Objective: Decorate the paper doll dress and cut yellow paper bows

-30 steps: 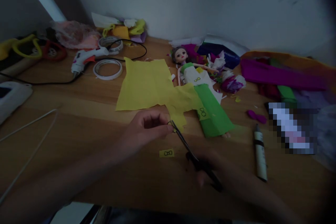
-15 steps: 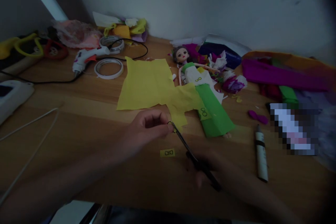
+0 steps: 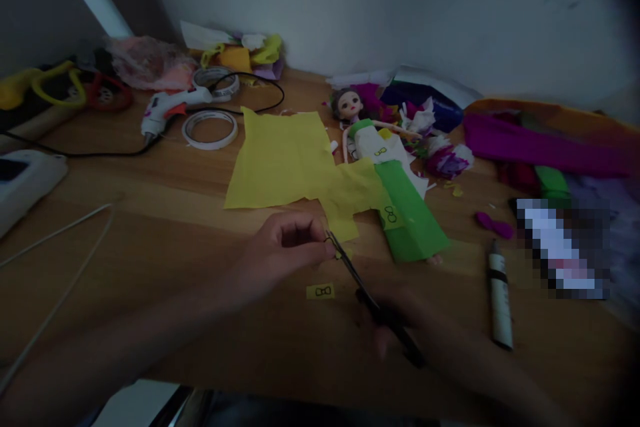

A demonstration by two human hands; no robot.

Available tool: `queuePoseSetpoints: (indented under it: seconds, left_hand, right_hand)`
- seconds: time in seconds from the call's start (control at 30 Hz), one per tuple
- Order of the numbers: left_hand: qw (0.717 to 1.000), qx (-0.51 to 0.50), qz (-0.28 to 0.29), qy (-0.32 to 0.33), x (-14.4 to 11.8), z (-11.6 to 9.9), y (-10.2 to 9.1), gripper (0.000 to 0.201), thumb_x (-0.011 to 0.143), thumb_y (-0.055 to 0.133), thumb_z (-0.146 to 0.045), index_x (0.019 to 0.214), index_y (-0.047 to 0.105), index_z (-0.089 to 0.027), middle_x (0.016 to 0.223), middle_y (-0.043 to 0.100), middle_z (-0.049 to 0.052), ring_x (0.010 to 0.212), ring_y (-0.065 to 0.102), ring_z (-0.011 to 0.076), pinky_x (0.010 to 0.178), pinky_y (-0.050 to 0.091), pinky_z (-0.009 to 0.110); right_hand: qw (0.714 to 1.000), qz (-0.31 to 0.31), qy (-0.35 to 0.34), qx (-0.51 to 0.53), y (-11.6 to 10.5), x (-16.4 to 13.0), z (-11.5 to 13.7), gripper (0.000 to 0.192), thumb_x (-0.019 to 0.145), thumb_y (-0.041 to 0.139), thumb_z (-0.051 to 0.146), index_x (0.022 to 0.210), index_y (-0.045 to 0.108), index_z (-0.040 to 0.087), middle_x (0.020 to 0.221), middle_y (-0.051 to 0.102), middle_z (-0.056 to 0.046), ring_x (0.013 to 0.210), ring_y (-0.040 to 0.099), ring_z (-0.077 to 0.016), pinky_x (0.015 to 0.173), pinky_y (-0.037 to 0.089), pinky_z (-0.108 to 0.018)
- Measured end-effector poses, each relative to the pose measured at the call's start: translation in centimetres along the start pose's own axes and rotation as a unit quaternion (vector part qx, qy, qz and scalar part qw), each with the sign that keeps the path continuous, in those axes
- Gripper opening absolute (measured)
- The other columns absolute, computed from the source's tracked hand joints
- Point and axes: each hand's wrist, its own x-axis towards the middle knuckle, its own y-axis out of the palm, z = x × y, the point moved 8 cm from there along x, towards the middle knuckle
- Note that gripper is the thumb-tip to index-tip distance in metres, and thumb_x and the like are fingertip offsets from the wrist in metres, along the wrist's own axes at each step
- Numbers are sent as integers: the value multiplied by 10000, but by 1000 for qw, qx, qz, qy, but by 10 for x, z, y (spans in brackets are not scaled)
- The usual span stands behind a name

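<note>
My left hand (image 3: pixel 295 243) pinches a small piece of yellow paper (image 3: pixel 343 254) with a black outline drawn on it. In my right hand (image 3: pixel 400 313) are dark-handled scissors (image 3: pixel 356 273), their blades reaching up to the paper at my left fingertips. A small yellow slip with a drawn bow (image 3: pixel 321 291) lies on the table just below. Beyond my hands is a larger sheet of yellow crepe paper (image 3: pixel 283 160) with an irregular cut edge. Its right end overlaps a green paper piece (image 3: pixel 410 220) on the doll's lower part.
A doll (image 3: pixel 349 107) lies behind the papers, near a purple-white paper flower (image 3: pixel 449 157). A marker (image 3: pixel 500 300) and a purple paper bow (image 3: pixel 494 225) are at right. A glue gun (image 3: pixel 167 110) and tape rolls (image 3: pixel 210 130) sit at left on the wooden table (image 3: pixel 165 233).
The view has shifted slightly. The scissors' blades have changed angle a little against the small yellow paper, and more of that paper shows beside them. Both hands keep nearly the same place.
</note>
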Motion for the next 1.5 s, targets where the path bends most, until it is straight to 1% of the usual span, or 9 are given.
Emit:
queuePoseSetpoints:
  seconds: [0.17, 0.27, 0.5, 0.6, 0.8, 0.93, 1.07, 1.3, 1.5]
  left_hand:
    - [1000, -20, -1, -1, -1, 3, 0, 189, 692, 717, -249, 588, 579, -171, 602, 523, -41, 569, 448, 86, 535, 329, 203]
    - [1000, -28, 4, -1, 0, 3, 1, 179, 690, 726, -237, 596, 589, -172, 601, 530, -42, 563, 447, 83, 528, 325, 203]
    - [999, -39, 4, 2, 1, 3, 2, 194, 687, 745, -226, 594, 585, -166, 602, 546, -45, 562, 465, 78, 529, 341, 195]
    - [999, -34, 8, 5, 0, 2, 3, 170, 701, 737, -216, 606, 604, -171, 601, 561, -46, 575, 486, 78, 544, 362, 189]
    - [1000, -24, 6, 16, 0, 0, 1, 180, 714, 731, -224, 604, 599, -170, 595, 562, -45, 578, 497, 79, 556, 377, 188]
    - [1000, -24, 5, 9, 1, 1, 1, 201, 704, 742, -254, 603, 592, -166, 601, 558, -40, 583, 500, 86, 560, 380, 194]
    - [1000, -24, 8, 4, 0, 0, 2, 213, 685, 752, -272, 607, 583, -168, 603, 554, -42, 582, 493, 88, 554, 374, 197]
    - [1000, -22, 0, 0, 1, 1, 0, 228, 659, 741, -258, 579, 546, -171, 618, 523, -36, 595, 478, 96, 553, 366, 205]
    - [1000, -18, 12, 6, 1, 0, 2, 220, 671, 717, -235, 574, 531, -170, 610, 513, -41, 595, 459, 91, 556, 349, 201]
  right_hand:
    - [1000, 1, 7, 3, 1, -3, -3, 207, 886, 522, 315, 796, 672, 204, 689, 635, 8, 734, 585, -177, 718, 419, -310]
    - [1000, 8, 9, 5, 2, -2, -3, 189, 871, 519, 244, 776, 675, 199, 684, 628, 11, 701, 572, -164, 674, 410, -287]
    - [999, 18, -19, 23, 3, 1, 1, 250, 842, 454, 121, 785, 686, 196, 702, 658, 18, 615, 532, -127, 578, 371, -244]
    - [1000, 15, -18, 19, 3, 1, 0, 254, 828, 450, 99, 774, 679, 193, 717, 661, 16, 641, 543, -130, 599, 377, -245]
    - [1000, 17, -17, 15, 4, 1, -1, 221, 834, 470, 119, 753, 667, 178, 670, 621, 20, 598, 492, -117, 560, 340, -234]
    - [999, 15, -21, 28, 4, 1, -4, 253, 861, 439, 128, 759, 665, 180, 663, 606, 26, 610, 493, -112, 586, 347, -232]
    - [999, 17, -22, 29, 6, 2, -8, 286, 897, 408, 163, 780, 668, 183, 665, 615, 21, 593, 483, -111, 557, 339, -226]
    - [1000, 16, -13, 8, 3, -1, -6, 248, 856, 440, 135, 772, 668, 190, 683, 643, 21, 616, 522, -122, 588, 359, -239]
    - [1000, 12, -13, -2, 0, -3, -5, 205, 875, 483, 224, 781, 663, 207, 692, 638, 25, 677, 558, -147, 647, 386, -266]
